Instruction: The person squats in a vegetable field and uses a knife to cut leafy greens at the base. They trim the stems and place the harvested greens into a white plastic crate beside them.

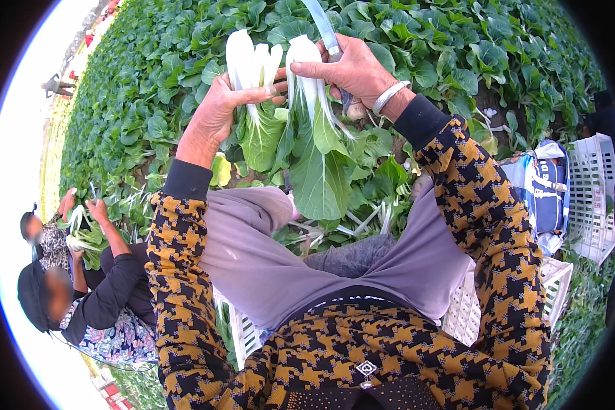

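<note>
My left hand (225, 105) grips a white-stemmed leafy green (261, 138), its pale base pointing up and its leaves hanging down. Beside it, my right hand (356, 72) holds a second, larger white-stemmed green (320, 184) between thumb and fingers. The same hand also has a knife in it, with the blade (322, 23) pointing up and away and the handle lying across the palm. The fingers of both hands meet between the two plants. Loose leaves and cut white stems (384, 218) lie on the ground below, between my knees.
Dense rows of leafy greens (441, 51) grow ahead. On the right are a blue and white bag (548, 192) and a white plastic crate (592, 200). Another white crate (243, 328) is beneath me. At the left a co-worker (107, 312) holds greens and a knife, with another person (36, 230) beyond.
</note>
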A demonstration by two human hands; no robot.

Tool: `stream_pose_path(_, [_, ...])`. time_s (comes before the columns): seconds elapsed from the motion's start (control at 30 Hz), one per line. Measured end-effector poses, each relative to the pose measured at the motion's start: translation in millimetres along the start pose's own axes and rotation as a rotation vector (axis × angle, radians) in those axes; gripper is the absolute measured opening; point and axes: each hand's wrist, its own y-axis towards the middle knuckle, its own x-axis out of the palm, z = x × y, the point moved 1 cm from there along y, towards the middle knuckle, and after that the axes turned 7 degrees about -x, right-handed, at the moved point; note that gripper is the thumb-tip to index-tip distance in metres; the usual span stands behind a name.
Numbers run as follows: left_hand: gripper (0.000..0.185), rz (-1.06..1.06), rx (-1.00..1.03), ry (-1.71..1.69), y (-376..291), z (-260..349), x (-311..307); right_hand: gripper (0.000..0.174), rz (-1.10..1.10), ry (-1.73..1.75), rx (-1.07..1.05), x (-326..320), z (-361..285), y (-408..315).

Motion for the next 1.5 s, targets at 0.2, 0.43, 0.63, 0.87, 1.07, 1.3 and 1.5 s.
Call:
stream_pose_path(0.2, [0.047, 0.27, -0.013, 0.25, -5.4, 6.0, -12.7, 0.043, 0.108, -0.295, -0.077, -8.7, 4.1, 8.2])
stream_pose_path(0.43, [0.044, 0.176, -0.009, 0.016, 5.7, -10.6, 5.7, 0.041, 0.057, 0.047, -0.026, 6.8, 6.6, 6.7])
stream_pose_path(0.63, [0.053, 0.078, -0.06, -0.083, 4.4, -16.3, 23.2, 0.041, 0.11, 0.178, -0.001, 22.1, -2.2, 0.3])
stream_pose_path(0.87, [0.056, -0.039, -0.039, -0.118, 3.5, -15.0, 20.9, 0.036, 0.011, 0.054, -0.043, 16.3, -4.0, 4.7])
stream_pose_path(1.07, [0.055, 0.058, -0.138, 0.089, -2.5, -7.9, 4.6, 0.032, -0.075, -0.064, -0.035, 5.3, -3.7, 4.7])
stream_pose_path(1.3, [0.059, 0.064, -0.167, 0.151, -13.4, -4.2, -4.5, 0.021, -0.092, -0.783, -0.573, -4.8, -0.3, -2.0])
stream_pose_path(1.5, [0.063, 0.094, -0.246, 0.158, -19.7, -0.9, -1.0, 0.017, -0.129, -0.936, -0.671, -9.0, 8.9, -0.4])
